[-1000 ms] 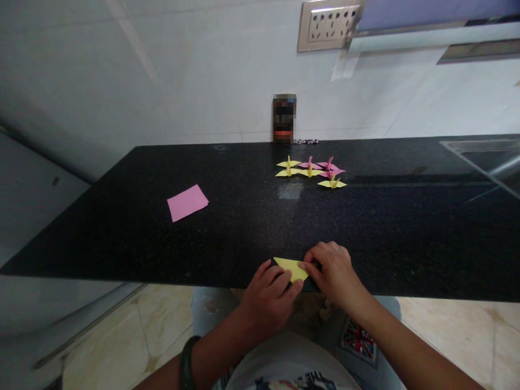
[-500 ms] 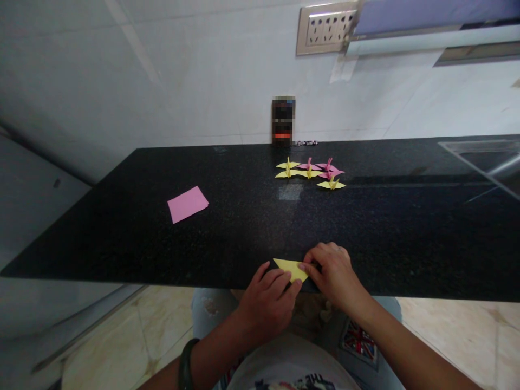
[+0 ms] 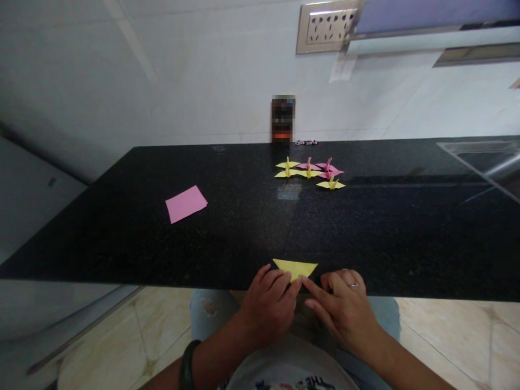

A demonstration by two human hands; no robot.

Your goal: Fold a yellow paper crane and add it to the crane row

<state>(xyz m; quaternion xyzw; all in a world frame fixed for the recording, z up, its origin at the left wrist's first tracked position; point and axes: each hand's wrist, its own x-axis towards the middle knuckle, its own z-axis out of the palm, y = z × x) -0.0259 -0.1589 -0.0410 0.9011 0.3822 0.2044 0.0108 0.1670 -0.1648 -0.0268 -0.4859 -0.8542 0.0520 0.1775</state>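
One folded yellow paper lies at the black counter's front edge; the left hand presses it, unclenched, while the right hand, grasping nothing, sets one fingertip there. Four yellow cranes and three pink cranes sit near the back edge, pink paper toward the left. Pale wall, tiled floor.

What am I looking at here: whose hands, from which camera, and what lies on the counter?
No machine: these are bare human hands, a left hand and a right hand, seen by a camera worn on the head, looking forward and down. On the dark counter, near its front edge, the left hand rests on a yellow paper; the right index finger touches it too. Pink paper lies toward the left, and yellow and pink paper birds sit farther back. The thing by the wall is blurred.
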